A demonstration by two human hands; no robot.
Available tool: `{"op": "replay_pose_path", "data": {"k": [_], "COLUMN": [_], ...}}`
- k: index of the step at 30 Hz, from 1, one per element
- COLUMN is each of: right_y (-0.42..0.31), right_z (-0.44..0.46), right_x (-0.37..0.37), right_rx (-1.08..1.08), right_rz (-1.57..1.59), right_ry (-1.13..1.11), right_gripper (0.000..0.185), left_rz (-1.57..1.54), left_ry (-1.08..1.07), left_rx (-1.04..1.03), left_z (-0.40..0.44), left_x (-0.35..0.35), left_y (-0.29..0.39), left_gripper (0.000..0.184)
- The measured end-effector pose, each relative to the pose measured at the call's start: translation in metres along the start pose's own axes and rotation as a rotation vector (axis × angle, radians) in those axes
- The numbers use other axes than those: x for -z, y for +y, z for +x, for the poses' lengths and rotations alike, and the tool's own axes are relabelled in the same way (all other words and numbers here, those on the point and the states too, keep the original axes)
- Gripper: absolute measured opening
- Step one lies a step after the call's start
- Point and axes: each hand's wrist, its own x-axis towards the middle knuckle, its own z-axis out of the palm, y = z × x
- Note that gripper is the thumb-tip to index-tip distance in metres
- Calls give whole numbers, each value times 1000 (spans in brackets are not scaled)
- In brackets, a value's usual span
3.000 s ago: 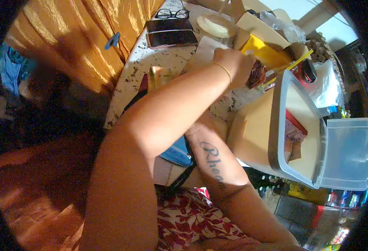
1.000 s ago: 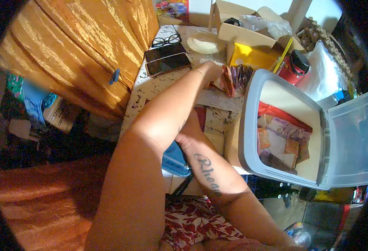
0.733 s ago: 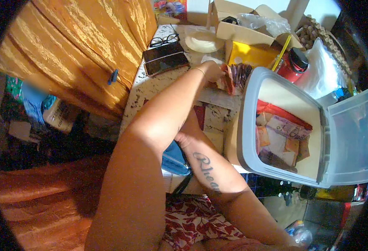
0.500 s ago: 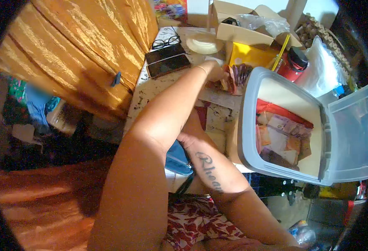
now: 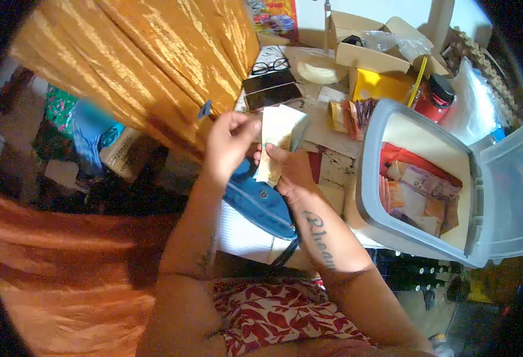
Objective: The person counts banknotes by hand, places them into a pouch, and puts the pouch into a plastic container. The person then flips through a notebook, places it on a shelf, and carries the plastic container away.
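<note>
My right hand [image 5: 291, 166] grips a few pale, yellowish banknotes [image 5: 278, 128] upright, its thumb across their front. Close to their left edge is my left hand [image 5: 231, 143], fingers curled and thumb pressed in; whatever is in its pinch is hidden. Beneath both hands a blue zip pouch [image 5: 260, 202] lies on the table, over white lined paper [image 5: 243, 232]. Farther right, a row of folded banknotes [image 5: 352, 118] rests against the grey-rimmed plastic box [image 5: 370, 172]. More loose banknotes [image 5: 422, 184], orange and purple, lie inside that box beside a red item [image 5: 395, 156].
Two dark phones [image 5: 273, 89] and eyeglasses [image 5: 270, 65] lie at the back left of the table. Behind are a roll of clear tape [image 5: 319, 72], a yellow envelope [image 5: 377, 86], an open cardboard box [image 5: 365, 58] and a red jar [image 5: 433, 104]. An orange curtain [image 5: 148, 65] hangs at left.
My left hand has come back from the row of folded banknotes to beside my right hand. The held banknotes, hidden before, now show in my right hand. The view has shifted slightly left.
</note>
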Motion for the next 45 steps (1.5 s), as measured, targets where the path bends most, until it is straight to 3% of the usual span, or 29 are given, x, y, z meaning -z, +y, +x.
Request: {"op": "replay_pose_path", "data": {"k": [2,3,6,9,13,15,16,18,19,21,23,25,27,29,32,34,36,38,41,43,45], "right_y": [-1,0,-5,-4,0,-5,-6,-5,-4,-2,0,0,-2,-6,-11,-13,-8,-4,-1,-2,-5], "right_z": [-2,-4,-13,-13,-6,-7,-8,-8,-7,-6,-2,-3,-5,-9,-14,-19,-13,-9,-10,-9,-13], "right_x": [3,-2,-14,-13,-7,-2,-3,-6,-4,1,1,0,-1,-5,-13,-15,-11,-6,-1,-1,-6], "right_rx": [18,14,138,69,134,-73,-68,-53,-55,-53,-43,-27,181,193,214,-62,-47,-25,39,79,113], "right_rz": [-232,-234,-464,-435,-296,-130,-129,116,115,138,105,70,-176,-145,-70,6,-16,-38,-45,-223,-224], "right_ry": [43,33,89,59,49,1,3,-125,-129,-139,-109,-68,-1,-60,-188,-185,-160,-133,-103,18,9], "right_gripper": [25,25,27,33,37,37,37,34,34,37,39,40,43,44,46,44,42,39,36,35,36], "left_rz": [21,154,-32,9,-181,156,156,723,724,746,519,177,246,322,-142,-1,135,372,210,216,17], "left_ry": [-13,39,-32,50,346,507,503,533,537,343,121,87,30,-18,-225,-172,-122,112,161,187,160], "left_rx": [-3,-116,-76,-11,-251,-349,-351,-527,-527,-491,-314,-218,-279,-342,-136,-207,-280,-196,-124,-204,-203], "left_z": [-18,-18,-28,-29,-17,-14,-17,-25,-27,-33,-37,-41,-40,-39,-41,-37,-38,-44,-44,-42,-42], "left_x": [1,1,-6,-10,-1,23,27,33,28,9,-1,-17,-19,-18,-17,-12,-9,-9,-11,-16,-19], "left_y": [-16,-41,-38,-28,-28,-20,-10,4,5,4,-5,-20,-27,-26,8,-5,-8,-2,-6,-11,-13], "left_gripper": [16,12,15,11,5,6,6,8,8,8,17,22,26,30,53,53,52,46,43,35,23]}}
